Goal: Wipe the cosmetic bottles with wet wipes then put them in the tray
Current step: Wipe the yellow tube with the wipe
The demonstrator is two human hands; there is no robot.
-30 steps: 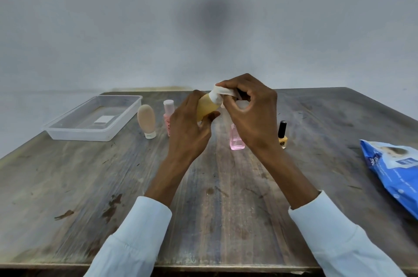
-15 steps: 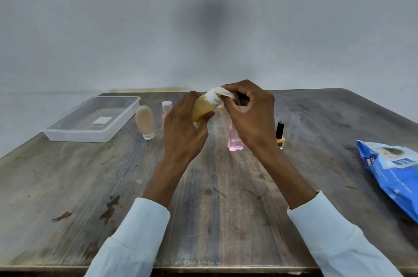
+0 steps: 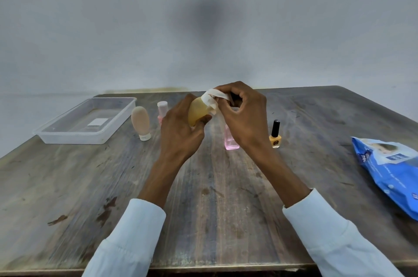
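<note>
Wiping is under way: the left hand (image 3: 181, 134) grips the rounded amber squeeze bottle (image 3: 198, 112) while the right hand (image 3: 243, 116) pinches a white wet wipe (image 3: 213, 95) around its cap, and the clear plastic tray (image 3: 74, 138) likely comes next.

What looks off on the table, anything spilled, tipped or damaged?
Nothing stands out. The beige tube, pink-capped bottle, pink bottle and nail polish stand upright, the tray sits flat, no spill shows. The dark patches on the table look like worn wood.
</note>
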